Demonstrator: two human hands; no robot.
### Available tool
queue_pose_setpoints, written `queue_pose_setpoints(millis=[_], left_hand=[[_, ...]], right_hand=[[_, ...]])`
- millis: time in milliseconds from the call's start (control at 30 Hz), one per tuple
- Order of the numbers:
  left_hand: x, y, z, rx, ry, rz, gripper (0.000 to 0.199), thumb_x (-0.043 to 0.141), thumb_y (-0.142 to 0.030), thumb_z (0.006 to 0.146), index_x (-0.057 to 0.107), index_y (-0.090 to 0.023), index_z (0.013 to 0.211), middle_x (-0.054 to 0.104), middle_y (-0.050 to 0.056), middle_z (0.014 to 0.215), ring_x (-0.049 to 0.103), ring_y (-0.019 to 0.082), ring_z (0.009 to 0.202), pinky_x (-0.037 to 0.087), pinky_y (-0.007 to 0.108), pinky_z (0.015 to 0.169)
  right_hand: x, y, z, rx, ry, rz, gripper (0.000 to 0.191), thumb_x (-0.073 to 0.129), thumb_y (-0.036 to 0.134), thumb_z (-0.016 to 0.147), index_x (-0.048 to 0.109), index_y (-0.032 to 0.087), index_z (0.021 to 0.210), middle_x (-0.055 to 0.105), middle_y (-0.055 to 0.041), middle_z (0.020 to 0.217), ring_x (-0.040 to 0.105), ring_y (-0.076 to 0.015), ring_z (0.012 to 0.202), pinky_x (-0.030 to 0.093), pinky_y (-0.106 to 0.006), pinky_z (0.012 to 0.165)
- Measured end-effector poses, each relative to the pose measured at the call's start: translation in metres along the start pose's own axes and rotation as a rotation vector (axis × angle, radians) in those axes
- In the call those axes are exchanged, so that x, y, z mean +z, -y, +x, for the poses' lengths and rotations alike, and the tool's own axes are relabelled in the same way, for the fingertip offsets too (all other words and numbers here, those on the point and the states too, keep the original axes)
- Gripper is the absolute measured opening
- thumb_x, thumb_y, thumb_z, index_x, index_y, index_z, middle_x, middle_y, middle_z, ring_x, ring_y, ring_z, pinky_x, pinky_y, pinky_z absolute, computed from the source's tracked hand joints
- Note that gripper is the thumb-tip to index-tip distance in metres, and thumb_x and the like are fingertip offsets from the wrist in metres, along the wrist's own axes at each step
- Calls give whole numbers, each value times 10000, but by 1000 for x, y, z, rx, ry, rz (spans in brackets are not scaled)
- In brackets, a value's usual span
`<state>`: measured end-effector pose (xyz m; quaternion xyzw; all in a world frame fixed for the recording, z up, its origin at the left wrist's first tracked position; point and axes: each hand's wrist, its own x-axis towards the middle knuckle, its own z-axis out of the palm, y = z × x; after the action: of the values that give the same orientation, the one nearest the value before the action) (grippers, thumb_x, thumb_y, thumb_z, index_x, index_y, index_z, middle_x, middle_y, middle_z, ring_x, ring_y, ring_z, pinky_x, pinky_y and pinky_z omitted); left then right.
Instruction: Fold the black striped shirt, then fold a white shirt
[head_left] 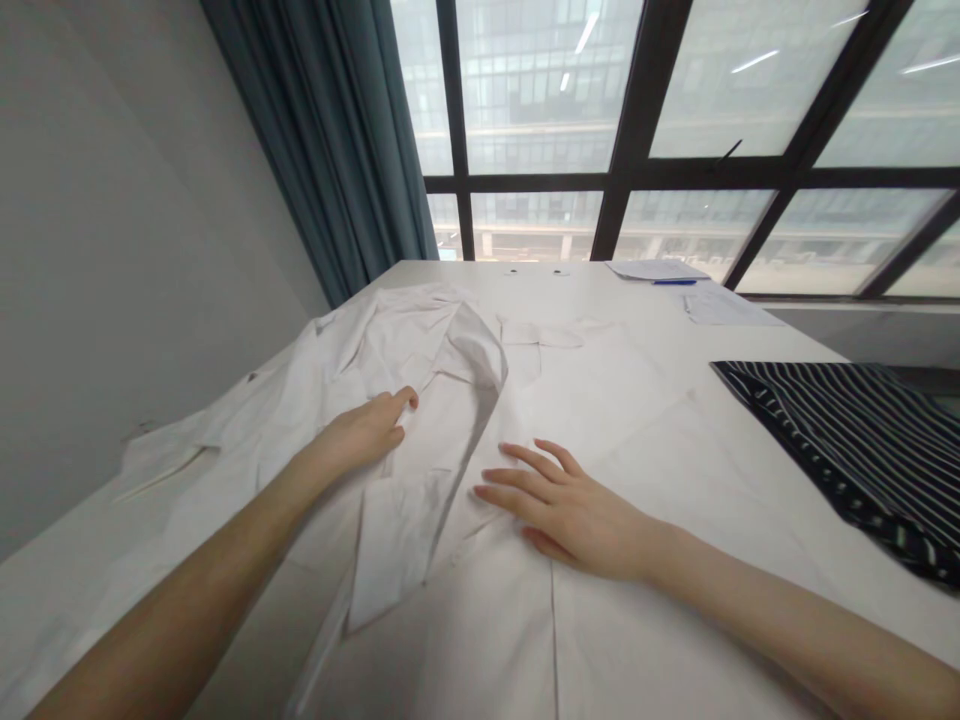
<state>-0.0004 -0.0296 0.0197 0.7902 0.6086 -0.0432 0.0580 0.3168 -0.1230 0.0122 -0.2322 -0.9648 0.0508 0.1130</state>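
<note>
A white garment (450,400), apparently a coat or shirt with a collar and lapels, lies spread front-up across the white surface (757,330), its collar toward the window and its hem toward the viewer. The left hand (364,432) rests on the left front panel with fingers curled and the fingertips (405,400) touching the cloth near the lapel; whether it pinches a fold or merely presses cannot be told. The right hand (570,510) lies open and flat, palm down, fingers spread, on the right front panel just beside the opening. The work in hand appears to be smoothing the two fronts flat. To do it well, judged from the creases beside the open edge, the flat hand anchors its panel while the other draws the loose flap (397,540) outward, so wrinkles travel toward the edge rather than bunching at the centre; strokes run from the collar toward the hem, with light, even pressure. A dark striped cloth (862,440) lies well apart at the right, and papers (660,268) with a blue pen (673,282) lie near the window
</note>
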Motion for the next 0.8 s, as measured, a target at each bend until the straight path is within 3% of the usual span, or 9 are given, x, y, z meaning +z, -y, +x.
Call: queue_pose_setpoints(millis=[67,167,333,500,633,700,800], left_hand=[[-1,-2,0,40,24,-3,345,379,-157,840,492,-226,1159,615,73,1061,628,216,977,459,312,844],[-7,-12,-6,28,63,48,261,388,-182,841,522,-229,1060,613,66,1071,628,222,973,462,320,827],[-16,-19,-17,-3,185,137,297,442,-172,799,508,-224,1084,609,75,1107,636,229,930,456,309,738],[-16,3,-14,33,210,101,266,451,-129,770,548,-226,998,628,51,1017,626,205,865,438,282,712],[-18,3,-12,21,167,114,247,516,-140,752,608,-213,970,609,74,1049,612,226,931,447,296,756],[-19,-7,-13,49,94,143,192,481,-178,826,638,-198,935,603,95,1016,604,232,927,446,313,783],[-17,-26,-16,168,44,80,301,378,-273,941,661,-173,913,599,112,993,597,224,916,439,321,821]], right_hand=[[5,1,0,-34,-23,-39,613,451,183,941,290,245,1529,317,-63,1589,140,-257,1491,183,-540,1176],[11,3,2,-118,-49,-86,595,450,198,955,296,258,1527,283,-65,1603,134,-254,1493,183,-538,1177],[22,-3,5,-80,-58,-80,548,442,284,987,315,246,1518,582,-85,1348,333,-260,1405,152,-549,1172],[26,-8,7,-37,-67,-102,568,459,278,974,313,170,1511,639,-96,1115,535,-240,1130,238,-508,1127],[27,-8,7,-50,-82,-91,454,465,250,967,445,226,1420,532,-114,1382,519,-233,1156,276,-472,1099],[27,-8,7,-68,-73,-85,414,454,234,969,477,239,1381,409,-90,1524,496,-235,1196,273,-471,1099],[26,-7,7,-57,-56,-66,393,426,213,973,475,205,1363,367,-77,1563,476,-238,1222,267,-473,1105]])
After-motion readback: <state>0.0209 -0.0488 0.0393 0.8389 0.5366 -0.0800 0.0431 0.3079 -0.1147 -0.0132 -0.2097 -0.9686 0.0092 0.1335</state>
